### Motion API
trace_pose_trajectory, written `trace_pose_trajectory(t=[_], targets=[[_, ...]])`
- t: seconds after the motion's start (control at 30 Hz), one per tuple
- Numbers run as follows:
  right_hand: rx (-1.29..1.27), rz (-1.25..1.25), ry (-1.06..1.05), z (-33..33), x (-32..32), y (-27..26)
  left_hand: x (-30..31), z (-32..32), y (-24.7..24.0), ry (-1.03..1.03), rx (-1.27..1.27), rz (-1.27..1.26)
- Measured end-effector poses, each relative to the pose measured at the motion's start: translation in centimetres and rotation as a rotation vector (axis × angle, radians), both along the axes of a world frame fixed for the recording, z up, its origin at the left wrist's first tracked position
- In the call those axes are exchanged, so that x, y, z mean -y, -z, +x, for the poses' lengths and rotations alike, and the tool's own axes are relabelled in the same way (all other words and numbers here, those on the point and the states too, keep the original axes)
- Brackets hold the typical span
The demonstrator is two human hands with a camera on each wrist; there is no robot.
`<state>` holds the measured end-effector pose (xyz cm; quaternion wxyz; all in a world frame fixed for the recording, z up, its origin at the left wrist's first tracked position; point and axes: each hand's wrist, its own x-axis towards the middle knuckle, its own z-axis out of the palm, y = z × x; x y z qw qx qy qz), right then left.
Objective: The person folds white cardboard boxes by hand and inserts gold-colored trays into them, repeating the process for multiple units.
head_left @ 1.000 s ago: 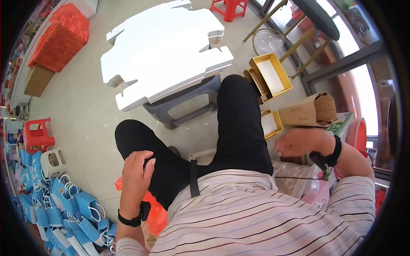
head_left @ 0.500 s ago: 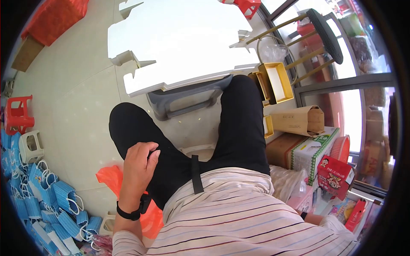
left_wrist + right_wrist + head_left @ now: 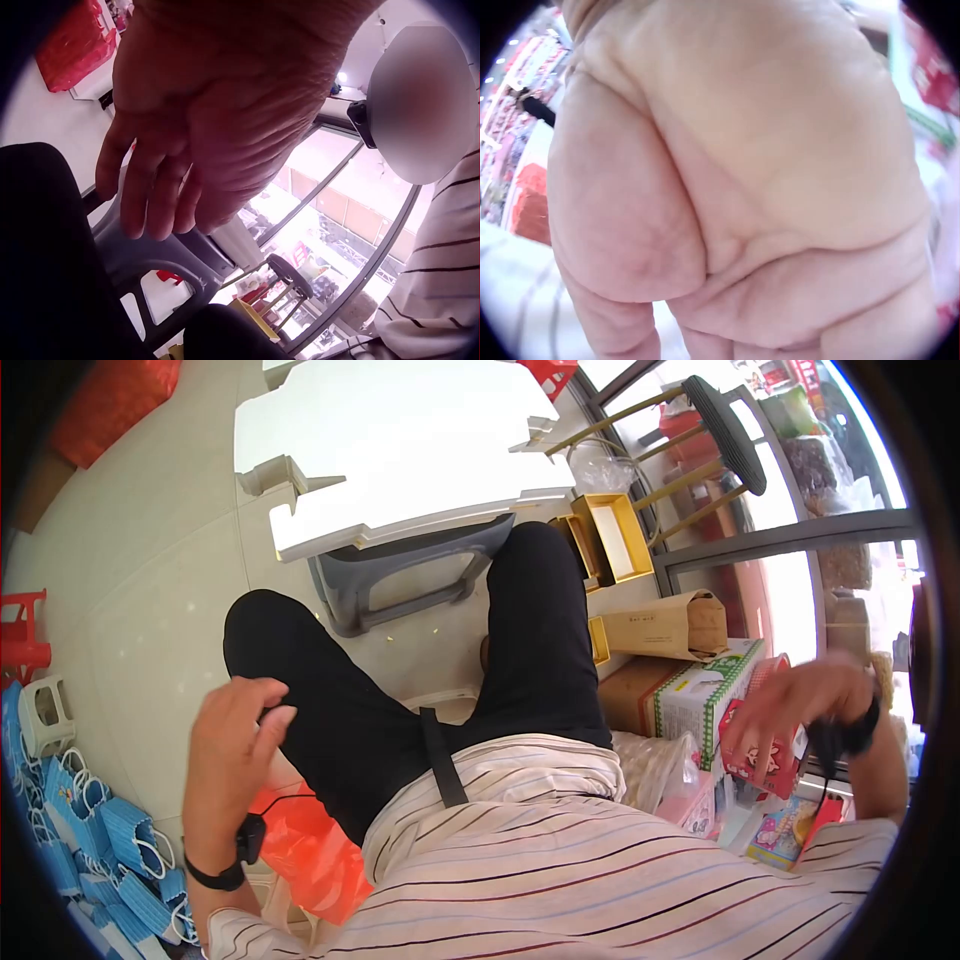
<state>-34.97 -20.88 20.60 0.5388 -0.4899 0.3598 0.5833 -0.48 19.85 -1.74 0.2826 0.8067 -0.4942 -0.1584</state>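
Right hand (image 3: 808, 702) newly raised into view, loose-fingered over red box (image 3: 785, 772) at person's right, contact unclear, left hand (image 3: 232, 745) uncurled, fingers relaxed, near black-trousered thigh (image 3: 320, 705), orange plastic bag (image 3: 315, 855) near wrist

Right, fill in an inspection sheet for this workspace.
Surface: white notched panels over a gray stool; too bright for fine detail.
Job's things: red box nearest the right hand; contact cannot be told.
Clutter: orange-red bag and blue bundles on the left; paper bag and yellow box on the right.
Hands: left hand relaxed, nothing seen in it; right hand blurred, fingers spread.
Cables: thin black cable beside the left hand.
Surroundings: glass panes, dark-topped stool.
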Motion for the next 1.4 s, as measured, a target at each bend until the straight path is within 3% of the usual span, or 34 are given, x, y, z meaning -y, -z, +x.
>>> trace_pose_trajectory(t=[0.03, 0.07, 0.13, 0.17, 0.23, 0.3, 0.37, 0.5, 0.63, 0.7, 0.77, 0.83, 1.1, 1.4], targets=[[0.167, -0.086, -0.098, 1.9, 3.1, -1.7, -0.2, 0.8, -1.4, -0.016, 0.056, -0.006], [0.319, -0.346, -0.035, 4.4, 4.1, -3.1, -0.7, 1.9, -2.8, -0.011, 0.150, -0.015], [0.536, -0.831, -0.230, 10.3, 3.7, -5.6, -1.2, 3.4, -6.4, -0.127, 0.253, 0.015], [0.870, -0.947, -0.384, 11.5, 6.1, -5.2, -1.1, 4.4, -7.7, -0.131, 0.276, 0.013], [1.181, -0.893, -0.306, 15.6, 8.2, -4.3, -0.2, 6.6, -9.7, -0.218, 0.362, -0.145], [1.237, -0.763, -0.014, 19.5, 6.1, -1.7, 2.2, 8.7, -10.9, -0.260, 0.287, -0.211], [1.627, -0.801, -0.232, 22.3, 10.6, 5.3, 4.8, 9.5, -11.6, -0.260, 0.146, -0.264], [1.475, -0.673, -0.048, 25.5, 6.7, 11.3, 12.8, 6.5, -10.1, -0.043, 0.105, -0.282], [1.506, -0.882, -0.574, 27.9, 4.7, 16.7, 18.8, 3.3, -5.8, 0.203, 0.376, -0.142], [1.513, -0.920, -0.705, 27.3, 4.0, 18.7, 19.4, 3.4, -2.9, 0.225, 0.525, -0.151], [1.372, -0.932, -0.762, 25.8, 2.6, 18.6, 18.8, 3.2, -2.1, 0.217, 0.492, -0.085], [1.514, -0.941, -0.826, 25.3, 3.2, 20.5, 18.1, 3.6, -0.5, 0.195, 0.481, -0.005], [1.616, -1.007, -0.745, 22.8, 2.6, 20.4, 17.2, 4.8, -0.3, 0.224, 0.400, -0.117], [1.749, -1.017, -0.509, 21.3, 3.6, 21.1, 18.0, 5.3, -1.4, 0.136, 0.352, -0.177]])
